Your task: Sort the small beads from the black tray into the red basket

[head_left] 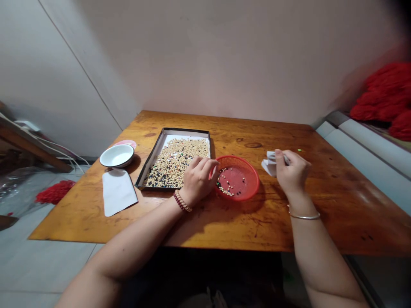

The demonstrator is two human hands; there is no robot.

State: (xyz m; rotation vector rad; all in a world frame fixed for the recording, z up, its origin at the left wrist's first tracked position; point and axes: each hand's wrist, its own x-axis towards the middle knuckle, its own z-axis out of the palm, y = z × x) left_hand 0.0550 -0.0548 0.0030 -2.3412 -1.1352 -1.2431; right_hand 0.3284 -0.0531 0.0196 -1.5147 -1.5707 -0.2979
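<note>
My left hand (199, 175), with beaded bracelets at the wrist, is closed on the left rim of a round red plastic basket (257, 182); the fingertips are partly hidden. Cream beads and a few dark ones lie inside, mostly along the basket's left side. Just left of it is a shallow black-edged tray (150, 162) with a white lining, spread with many cream, black and some coloured beads. Off to the right, my right hand (290, 171), wearing a silver bangle, is closed on a folded piece of white paper (270, 164) held over the table.
On the wooden table's (257, 231) left side stand a white enamel bowl (117, 156) and a pink dish (130, 143), with a white sheet (118, 192) in front. A tiny green scrap (299, 150) lies at right. Red yarn (385, 94) is piled beyond the right edge.
</note>
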